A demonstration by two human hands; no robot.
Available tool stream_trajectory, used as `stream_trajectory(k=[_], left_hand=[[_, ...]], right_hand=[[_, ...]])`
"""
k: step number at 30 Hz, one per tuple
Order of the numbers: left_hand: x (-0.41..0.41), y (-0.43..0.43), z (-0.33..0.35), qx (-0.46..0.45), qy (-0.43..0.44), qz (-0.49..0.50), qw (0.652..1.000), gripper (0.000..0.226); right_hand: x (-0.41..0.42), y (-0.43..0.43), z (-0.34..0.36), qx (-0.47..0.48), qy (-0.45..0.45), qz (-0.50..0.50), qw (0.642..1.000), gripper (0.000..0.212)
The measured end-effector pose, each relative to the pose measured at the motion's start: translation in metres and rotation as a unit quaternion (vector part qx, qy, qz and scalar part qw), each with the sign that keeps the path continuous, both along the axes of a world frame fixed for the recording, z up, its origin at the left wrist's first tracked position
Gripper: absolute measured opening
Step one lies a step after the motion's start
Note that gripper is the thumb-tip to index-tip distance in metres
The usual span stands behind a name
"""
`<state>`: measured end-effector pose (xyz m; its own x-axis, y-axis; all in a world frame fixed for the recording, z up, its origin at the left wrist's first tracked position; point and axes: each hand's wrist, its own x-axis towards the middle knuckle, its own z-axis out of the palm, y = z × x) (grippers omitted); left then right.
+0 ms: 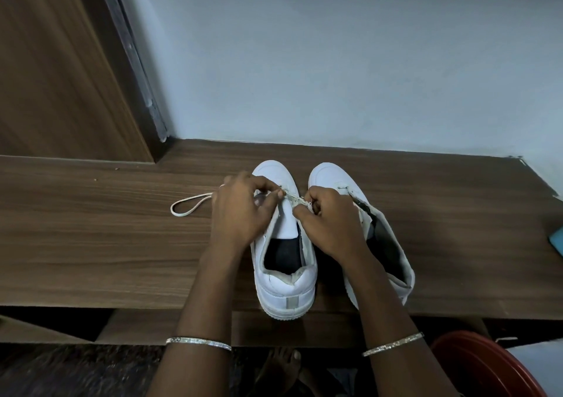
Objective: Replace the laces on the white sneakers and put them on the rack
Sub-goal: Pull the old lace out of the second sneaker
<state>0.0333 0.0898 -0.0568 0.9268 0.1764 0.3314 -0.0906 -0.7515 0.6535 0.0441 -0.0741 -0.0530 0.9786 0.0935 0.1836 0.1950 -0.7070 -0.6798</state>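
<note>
Two white sneakers stand side by side on a wooden surface [106,244], toes pointing at the wall. Over the left sneaker [285,287] my left hand [243,210] pinches a white lace [190,206] near the lowest eyelets. The lace's free part loops out to the left on the wood. My right hand [329,223] pinches the same lace at the left sneaker's right eyelet row, close to my left fingertips. The right sneaker [384,244] stands behind my right hand with its tongue area open and dark, partly hidden by my wrist.
A pale wall rises just beyond the shoes' toes. A wooden door or panel [54,70] stands at the back left. A red tub [481,366] sits low at the right, and a teal object [557,239] pokes in at the right edge. My bare foot [283,363] shows below the surface's front edge.
</note>
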Motion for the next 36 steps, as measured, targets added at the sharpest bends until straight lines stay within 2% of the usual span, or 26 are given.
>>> stream_trajectory(k=[7,9,12,15,17,19,22,23,24,26,27,28,30,32,36], left_hand=[[0.001,-0.006,0.001,0.106,-0.003,0.040,0.994,0.013],[0.002,-0.006,-0.001,0.103,-0.005,0.044,0.994,0.011],[0.003,-0.003,-0.007,0.009,-0.015,0.055,0.998,0.012],[0.008,0.007,-0.014,-0.096,-0.029,0.134,0.986,0.016],[0.009,0.014,-0.015,-0.189,-0.011,0.216,0.958,0.023],[0.008,0.019,-0.013,-0.289,0.027,0.296,0.910,0.027],[0.002,0.021,-0.010,-0.385,0.052,0.352,0.852,0.028],[-0.001,0.021,-0.009,-0.374,0.048,0.363,0.852,0.027],[-0.003,0.022,-0.008,-0.323,0.039,0.372,0.869,0.027],[-0.006,0.022,-0.003,-0.134,0.000,0.362,0.922,0.024],[-0.007,0.021,-0.001,-0.046,-0.027,0.331,0.942,0.021],[-0.006,0.019,0.001,0.004,-0.046,0.282,0.958,0.020],[-0.004,0.013,0.002,0.034,-0.056,0.166,0.984,0.017],[-0.003,0.006,-0.001,0.067,-0.029,0.083,0.994,0.014],[-0.002,0.000,-0.003,0.099,-0.004,0.035,0.994,0.031]], right_hand=[[-0.002,0.000,0.002,-0.007,-0.006,0.002,1.000,0.020],[-0.002,0.000,0.002,-0.011,-0.007,0.002,1.000,0.020],[-0.002,0.000,0.001,-0.005,-0.005,-0.001,1.000,0.021],[-0.003,0.000,0.002,-0.003,-0.001,0.000,1.000,0.021],[-0.003,0.001,0.003,-0.001,0.001,0.002,1.000,0.022],[-0.003,0.002,0.003,-0.002,0.001,0.002,1.000,0.023],[-0.004,0.002,0.004,-0.002,0.001,0.000,1.000,0.024],[-0.004,0.002,0.004,-0.001,0.002,-0.002,1.000,0.025],[-0.004,0.002,0.004,-0.002,0.002,-0.002,1.000,0.025],[-0.004,0.002,0.004,-0.002,0.003,-0.002,1.000,0.025],[-0.004,0.002,0.004,-0.002,0.004,-0.003,1.000,0.024],[-0.004,0.003,0.004,-0.003,0.004,-0.004,1.000,0.024],[-0.004,0.003,0.004,-0.002,0.006,-0.005,1.000,0.024],[-0.004,0.002,0.003,-0.002,0.006,-0.003,1.000,0.025],[-0.003,0.002,0.003,0.000,0.003,-0.001,1.000,0.024]])
